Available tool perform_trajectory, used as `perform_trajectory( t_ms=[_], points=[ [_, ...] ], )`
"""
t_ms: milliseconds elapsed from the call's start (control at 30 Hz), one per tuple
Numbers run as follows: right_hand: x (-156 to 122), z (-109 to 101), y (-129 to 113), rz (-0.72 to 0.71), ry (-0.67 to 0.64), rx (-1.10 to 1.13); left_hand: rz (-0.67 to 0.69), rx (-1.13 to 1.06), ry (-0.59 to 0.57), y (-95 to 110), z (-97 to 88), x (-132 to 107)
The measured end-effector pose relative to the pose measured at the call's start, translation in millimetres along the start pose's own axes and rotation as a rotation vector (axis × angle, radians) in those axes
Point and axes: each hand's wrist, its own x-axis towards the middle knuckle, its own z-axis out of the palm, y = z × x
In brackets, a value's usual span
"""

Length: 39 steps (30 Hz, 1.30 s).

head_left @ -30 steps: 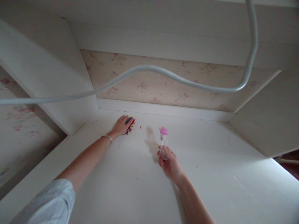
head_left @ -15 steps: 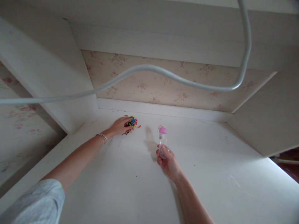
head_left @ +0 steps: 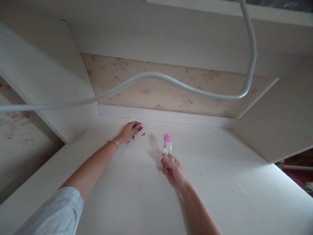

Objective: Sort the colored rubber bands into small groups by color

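Near the back of the white table (head_left: 117, 195), my left hand (head_left: 128, 131) is curled over a small heap of coloured rubber bands (head_left: 138, 128). Red, yellow, blue and black strands poke out past the fingers, and part of the heap is hidden under the palm. One loose red band (head_left: 143, 134) lies just right of the heap. My right hand (head_left: 172, 168) grips a small clear bottle (head_left: 168, 148) around its lower part. Its pink cap (head_left: 167, 138), with a thin loop, is on, and the bottle stands roughly upright.
A pale cable (head_left: 151, 75) sweeps across the upper view, in front of the floral wallpaper (head_left: 146, 91). White side panels (head_left: 44, 65) enclose the table at left and right. A low white ledge (head_left: 166, 114) runs along the back.
My left fingers have drawn in around the heap, leaving a red band apart on the near side. The right hand still grips the bottle. The view has shifted slightly.
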Motion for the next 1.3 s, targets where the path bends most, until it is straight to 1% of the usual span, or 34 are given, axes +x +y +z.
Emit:
perform_trajectory(
  t_ms=[133, 233, 333, 467, 567, 633, 700, 800, 900, 1000, 1133, 1233, 1300],
  points=[
    [0, 1, -1, 0.01, 0.014, 0.024, -0.082, -0.047, 0.058, -1, -16.6, 14],
    [0, 2, -1, 0.016, 0.019, 0.037, -0.096, -0.078, 0.057, -3, -27.4, 18],
    [-1, 3, 0, 0.015, 0.023, 0.042, -0.098, -0.091, 0.054, -6, -34.3, 12],
    [-1, 1, 1, 0.009, 0.012, 0.04, -0.072, -0.077, 0.032, -7, -38.8, -4],
    [-1, 0, 1, 0.007, -0.004, 0.03, 0.01, -0.057, -0.049, -3, -33.6, -13],
    [-1, 0, 1, 0.002, -0.014, 0.021, 0.05, -0.047, -0.101, 0, -23.6, -16],
    [-1, 0, 1, -0.008, -0.018, 0.013, 0.054, -0.042, -0.122, 2, -10.3, -16],
    [-1, -1, 2, -0.014, -0.019, 0.007, 0.019, -0.05, -0.102, 5, 7.3, -12],
    [-1, -1, 3, -0.013, -0.018, 0.014, -0.055, -0.076, -0.03, 8, 12.4, -5],
    [0, -2, 3, -0.005, -0.022, 0.017, -0.133, -0.119, 0.041, 9, 5.6, 4],
    [0, -2, 2, 0.005, -0.016, 0.014, -0.223, -0.186, 0.077, 10, -10.5, 8],
    [0, -2, 3, -0.002, -0.018, 0.014, -0.275, -0.227, 0.085, 12, -24.2, 1],
    [0, -3, 5, -0.016, -0.029, 0.033, -0.286, -0.249, 0.083, 18, -32.8, -9]
  ],
)
